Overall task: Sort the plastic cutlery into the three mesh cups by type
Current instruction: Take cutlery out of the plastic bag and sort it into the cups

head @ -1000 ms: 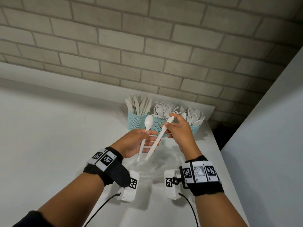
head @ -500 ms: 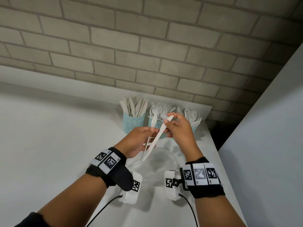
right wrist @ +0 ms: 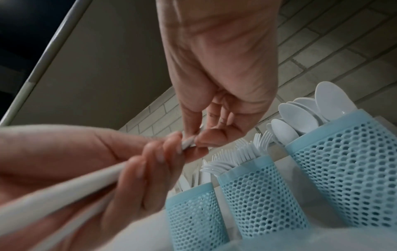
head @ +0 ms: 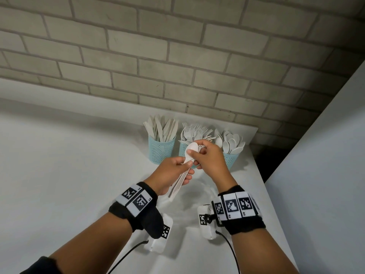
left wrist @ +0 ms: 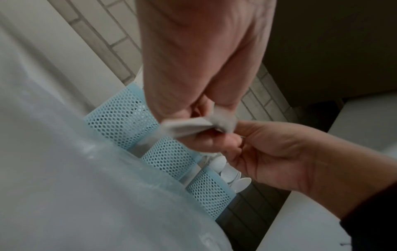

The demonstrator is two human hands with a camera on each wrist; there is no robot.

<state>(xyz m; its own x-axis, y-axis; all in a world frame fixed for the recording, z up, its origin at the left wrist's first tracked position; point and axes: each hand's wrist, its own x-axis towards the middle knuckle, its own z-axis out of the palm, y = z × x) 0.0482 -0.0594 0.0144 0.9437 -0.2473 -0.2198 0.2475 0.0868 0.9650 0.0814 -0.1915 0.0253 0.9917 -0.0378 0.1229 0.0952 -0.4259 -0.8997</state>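
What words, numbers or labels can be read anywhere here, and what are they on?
No readable words or numbers in any view.
Left wristband: black-and-white square code tags, patterns only, no letters.
Right wristband: the same kind of code tags, no text.
White boxes under the wrists: one small code tag each, no text.
Cups and cutlery: no print to be seen.

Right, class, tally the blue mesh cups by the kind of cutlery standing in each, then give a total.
Cup of knives: 1
Cup of forks: 1
Cup of spoons: 1
Total: 3 cups
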